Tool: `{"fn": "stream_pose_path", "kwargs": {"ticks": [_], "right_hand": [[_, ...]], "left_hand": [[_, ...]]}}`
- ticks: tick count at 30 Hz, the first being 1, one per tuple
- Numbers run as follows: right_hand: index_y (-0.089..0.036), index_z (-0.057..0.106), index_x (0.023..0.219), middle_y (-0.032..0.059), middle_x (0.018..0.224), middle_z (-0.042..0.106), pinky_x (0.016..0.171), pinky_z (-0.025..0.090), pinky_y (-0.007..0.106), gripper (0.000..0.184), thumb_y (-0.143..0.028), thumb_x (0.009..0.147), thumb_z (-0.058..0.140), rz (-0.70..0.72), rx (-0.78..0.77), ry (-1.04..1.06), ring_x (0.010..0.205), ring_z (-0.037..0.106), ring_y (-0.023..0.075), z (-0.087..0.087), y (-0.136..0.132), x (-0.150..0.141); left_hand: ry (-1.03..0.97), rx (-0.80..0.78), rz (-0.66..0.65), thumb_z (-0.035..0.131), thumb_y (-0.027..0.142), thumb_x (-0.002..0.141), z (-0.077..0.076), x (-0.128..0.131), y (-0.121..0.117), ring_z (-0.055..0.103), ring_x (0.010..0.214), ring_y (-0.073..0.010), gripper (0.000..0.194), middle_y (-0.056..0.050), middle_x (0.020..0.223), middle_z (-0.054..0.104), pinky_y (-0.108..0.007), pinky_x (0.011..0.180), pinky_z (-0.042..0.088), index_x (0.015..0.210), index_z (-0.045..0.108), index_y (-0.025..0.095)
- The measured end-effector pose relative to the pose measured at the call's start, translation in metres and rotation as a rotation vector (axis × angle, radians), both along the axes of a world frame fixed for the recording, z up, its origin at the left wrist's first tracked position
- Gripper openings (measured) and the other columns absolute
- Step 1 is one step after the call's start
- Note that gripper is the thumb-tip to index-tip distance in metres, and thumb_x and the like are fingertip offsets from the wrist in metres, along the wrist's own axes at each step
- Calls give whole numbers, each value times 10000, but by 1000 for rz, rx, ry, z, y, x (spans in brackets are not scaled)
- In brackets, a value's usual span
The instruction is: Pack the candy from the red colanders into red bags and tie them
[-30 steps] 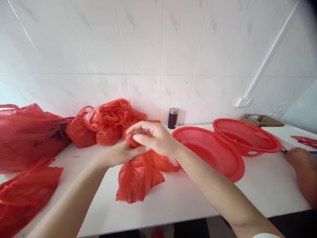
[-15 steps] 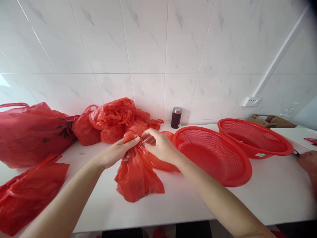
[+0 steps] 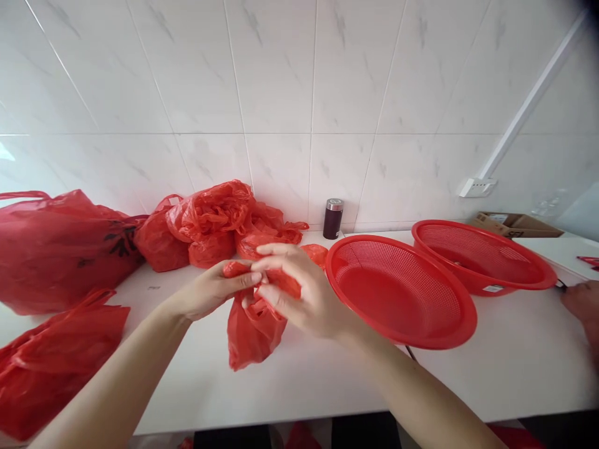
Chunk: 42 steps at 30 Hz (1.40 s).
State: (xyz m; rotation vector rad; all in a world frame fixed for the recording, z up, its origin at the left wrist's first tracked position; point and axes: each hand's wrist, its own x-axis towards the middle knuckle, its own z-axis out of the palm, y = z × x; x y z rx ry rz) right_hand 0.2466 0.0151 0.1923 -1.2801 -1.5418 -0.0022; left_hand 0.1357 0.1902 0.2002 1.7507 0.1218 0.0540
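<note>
A crumpled red plastic bag [image 3: 255,343] hangs from my hands over the white table [image 3: 206,386], its lower end tapering. My left hand [image 3: 210,290] is closed around the bunched upper part, thumb pressed on top. The curved fingers of my right hand [image 3: 304,293] meet the bag beside my left thumb; the exact contact is partly hidden. Part of the red plastic shows between the right fingers. Behind my hands, several filled red plastic bags [image 3: 215,215] lie heaped against the tiled wall.
To the right are two red perforated baskets [image 3: 402,340] [image 3: 528,284]. A dark tumbler [image 3: 332,221] stands by the wall. Large red bags [image 3: 60,249] occupy the left side, another red bag [image 3: 60,362] before them. A cardboard box [image 3: 515,224] and another person's hand [image 3: 580,305] are far right.
The held bag now hangs narrower, with its bottom slightly higher. My right hand has turned and its fingers have spread somewhat. My left hand keeps its grip and has shifted slightly left.
</note>
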Motion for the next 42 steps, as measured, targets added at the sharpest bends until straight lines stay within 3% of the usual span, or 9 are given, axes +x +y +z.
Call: {"fn": "stream_pose_path", "kwargs": {"ticks": [3, 9, 12, 17, 22, 25, 29, 36, 42], "right_hand": [[-252, 512, 1256, 37, 1226, 562, 1002, 401, 334, 326, -396, 982, 412, -20, -169, 293, 1162, 506, 152, -26, 20, 17], [-268, 516, 1265, -41, 694, 484, 631, 411, 241, 356, -435, 957, 455, 30, -320, 536, 611, 448, 94, -67, 39, 20], [-291, 498, 1281, -75, 596, 362, 512, 292, 206, 364, -423, 942, 490, 156, -398, 619, 512, 295, 74, -71, 35, 18], [-235, 559, 1085, -24, 821, 554, 635, 389, 206, 218, -364, 908, 555, 234, -393, 622, 705, 486, 84, -69, 31, 17], [-177, 538, 764, -19, 762, 512, 639, 376, 212, 263, -387, 921, 509, -6, -357, 293, 695, 470, 90, -76, 11, 12], [-171, 379, 623, -33, 651, 395, 551, 320, 206, 410, -433, 921, 485, -119, -397, 282, 592, 385, 80, -104, -10, 20], [-190, 371, 653, -30, 606, 473, 567, 358, 224, 408, -485, 925, 445, -154, -520, 489, 579, 467, 104, -152, -21, 36], [-215, 429, 853, -7, 825, 606, 642, 418, 248, 336, -537, 866, 524, -320, -408, 453, 708, 574, 138, -142, 2, 24], [-219, 427, 871, -37, 765, 582, 566, 289, 216, 312, -327, 735, 687, -395, -635, 99, 650, 518, 130, -156, 15, -8]], "left_hand": [[60, 330, 23, 556, 190, 807, -3, 3, -9, 465, 565, -89, 30, 33, 694, 545, -226, 567, 394, 819, 584, 192], [-205, 1083, 478, 399, 22, 688, -29, 12, -19, 474, 641, -116, 218, 31, 803, 564, -237, 558, 344, 766, 469, 214], [-325, 1007, 461, 418, 55, 737, -37, 13, -17, 549, 708, -101, 274, 4, 1077, 565, -231, 641, 435, 917, 527, 230], [-262, 879, 289, 429, 109, 784, -38, 6, -11, 599, 801, -120, 415, -37, 1186, 565, -234, 714, 490, 1153, 560, 247], [76, 825, 168, 385, 102, 789, -55, -22, 15, 595, 772, -153, 601, -6, 925, 676, -260, 726, 480, 1354, 486, 282], [228, 644, 155, 358, 288, 903, -73, -50, 50, 603, 905, -197, 389, -32, 1050, 699, -302, 812, 475, 1188, 621, 253], [384, 555, 149, 296, 506, 932, -86, -77, 84, 636, 841, -228, 504, -61, 900, 744, -333, 786, 477, 822, 694, 217], [266, 512, 270, 385, 566, 897, -83, -49, 58, 549, 1186, -244, 483, -34, 1358, 564, -329, 971, 446, 1259, 575, 308], [234, 850, 168, 378, 434, 906, -122, -15, 35, 611, 976, -207, 364, -28, 1113, 675, -316, 895, 448, 1094, 650, 283]]}}
